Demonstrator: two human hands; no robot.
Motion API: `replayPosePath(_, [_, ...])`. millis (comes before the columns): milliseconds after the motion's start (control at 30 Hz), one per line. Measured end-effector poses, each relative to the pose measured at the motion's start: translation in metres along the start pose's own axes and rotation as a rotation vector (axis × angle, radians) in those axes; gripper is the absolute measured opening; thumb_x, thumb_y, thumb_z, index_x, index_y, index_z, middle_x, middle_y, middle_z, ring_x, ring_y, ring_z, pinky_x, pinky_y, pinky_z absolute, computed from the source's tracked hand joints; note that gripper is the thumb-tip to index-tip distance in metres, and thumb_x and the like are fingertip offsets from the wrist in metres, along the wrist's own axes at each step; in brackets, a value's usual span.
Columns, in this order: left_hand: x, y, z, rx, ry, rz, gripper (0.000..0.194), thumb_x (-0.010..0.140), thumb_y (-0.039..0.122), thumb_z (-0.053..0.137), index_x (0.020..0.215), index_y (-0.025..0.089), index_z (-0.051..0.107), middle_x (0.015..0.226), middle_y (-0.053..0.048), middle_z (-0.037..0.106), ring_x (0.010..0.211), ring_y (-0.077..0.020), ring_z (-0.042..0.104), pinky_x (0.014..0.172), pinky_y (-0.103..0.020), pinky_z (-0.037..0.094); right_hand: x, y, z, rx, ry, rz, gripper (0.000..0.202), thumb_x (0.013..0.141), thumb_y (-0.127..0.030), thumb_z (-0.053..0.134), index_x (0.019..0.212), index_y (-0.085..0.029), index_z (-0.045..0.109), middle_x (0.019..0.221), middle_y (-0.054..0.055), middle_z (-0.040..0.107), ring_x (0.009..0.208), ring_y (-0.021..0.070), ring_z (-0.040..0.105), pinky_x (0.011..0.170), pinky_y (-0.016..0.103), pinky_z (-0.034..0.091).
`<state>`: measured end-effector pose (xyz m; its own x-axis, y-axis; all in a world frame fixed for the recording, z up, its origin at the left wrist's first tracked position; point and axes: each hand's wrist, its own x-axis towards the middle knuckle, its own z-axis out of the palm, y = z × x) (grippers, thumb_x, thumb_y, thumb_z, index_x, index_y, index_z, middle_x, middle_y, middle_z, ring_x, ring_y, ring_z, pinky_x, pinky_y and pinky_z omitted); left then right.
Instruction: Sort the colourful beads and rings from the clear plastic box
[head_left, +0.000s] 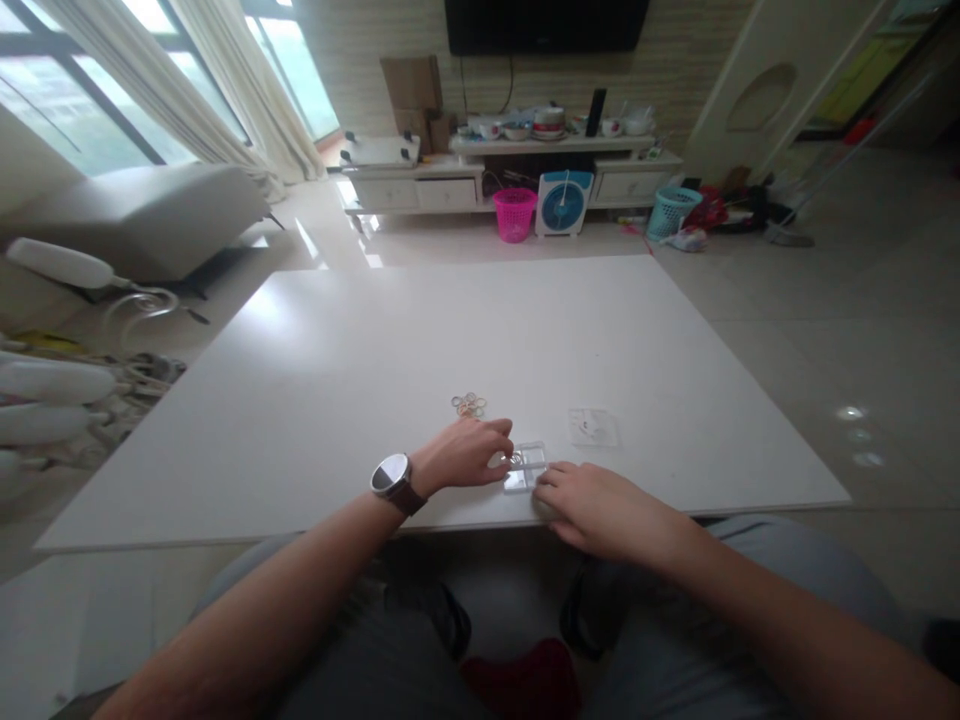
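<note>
A small clear plastic box with compartments [534,456] lies near the table's front edge. Small rings [517,458] show in its upper left compartment. My left hand [474,452], with a watch on its wrist, reaches over the box's left side. Its thumb and index finger are pinched together at that compartment; what is between the fingertips is too small to make out. My right hand [589,502] grips the box's right edge with curled fingers. Beyond my left hand lies a little pile of rings [470,403]. A clear square lid [592,427] lies flat to the right of the box.
The white table [360,350] stretches ahead, its front edge close to my legs. Past it stand a pink basket [514,215], a blue box fan [564,203] and a blue basket [673,212] by a low cabinet [450,192]. A grey bench [150,215] is at left.
</note>
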<state>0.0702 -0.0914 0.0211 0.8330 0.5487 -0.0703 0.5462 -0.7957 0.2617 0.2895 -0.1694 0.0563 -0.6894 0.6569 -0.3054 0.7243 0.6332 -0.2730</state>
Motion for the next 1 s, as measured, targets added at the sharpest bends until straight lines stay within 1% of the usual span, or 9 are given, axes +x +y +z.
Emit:
replayPosePath(167, [0.001, 0.001, 0.0052, 0.005, -0.031, -0.002, 0.025, 0.089, 0.037, 0.052, 0.099, 0.026, 0.072, 0.094, -0.003, 0.06, 0.067, -0.0134, 0.058, 0.061, -0.028, 0.038, -0.0009, -0.0044, -0.0039, -0.002, -0.034, 0.007, 0.015, 0.086, -0.023, 0.06, 0.098, -0.016, 0.066, 0.102, 0.011, 0.068, 0.103, 0.0256, 0.061, 0.09, 0.036, 0.047])
replayPosePath(333, [0.0022, 0.0035, 0.006, -0.009, -0.039, -0.004, 0.026, 0.089, 0.036, 0.051, 0.104, 0.027, 0.071, 0.094, -0.003, 0.06, 0.066, -0.0132, 0.057, 0.062, -0.028, 0.039, -0.0019, -0.0036, -0.0033, 0.005, -0.028, 0.003, 0.014, 0.085, -0.022, 0.06, 0.097, -0.017, 0.066, 0.101, 0.01, 0.068, 0.103, 0.025, 0.061, 0.09, 0.036, 0.047])
replayPosePath(533, [0.0017, 0.003, 0.0076, -0.038, -0.024, -0.006, 0.024, 0.087, 0.034, 0.053, 0.1, 0.025, 0.071, 0.093, -0.004, 0.06, 0.066, -0.0134, 0.058, 0.06, -0.029, 0.039, 0.0, -0.0005, -0.0005, -0.005, 0.002, -0.008, 0.014, 0.085, -0.02, 0.059, 0.096, -0.017, 0.066, 0.1, 0.01, 0.068, 0.102, 0.0248, 0.061, 0.09, 0.036, 0.048])
replayPosePath(733, [0.0012, 0.0033, 0.0087, -0.023, -0.035, -0.01, 0.022, 0.087, 0.031, 0.053, 0.099, 0.025, 0.07, 0.093, -0.004, 0.06, 0.067, -0.0139, 0.059, 0.06, -0.028, 0.039, -0.0006, -0.0038, -0.003, 0.004, 0.006, -0.009, 0.016, 0.085, -0.023, 0.062, 0.098, -0.016, 0.066, 0.101, 0.01, 0.068, 0.102, 0.0255, 0.061, 0.09, 0.037, 0.048])
replayPosePath(1000, [0.0036, 0.0067, 0.0102, -0.047, -0.041, 0.007, 0.019, 0.089, 0.026, 0.05, 0.089, 0.023, 0.069, 0.092, -0.003, 0.06, 0.069, -0.0138, 0.059, 0.06, -0.028, 0.04, -0.0011, -0.0001, 0.0006, 0.019, 0.003, -0.023, 0.015, 0.085, -0.021, 0.06, 0.098, -0.017, 0.066, 0.101, 0.009, 0.068, 0.101, 0.0245, 0.061, 0.088, 0.035, 0.047])
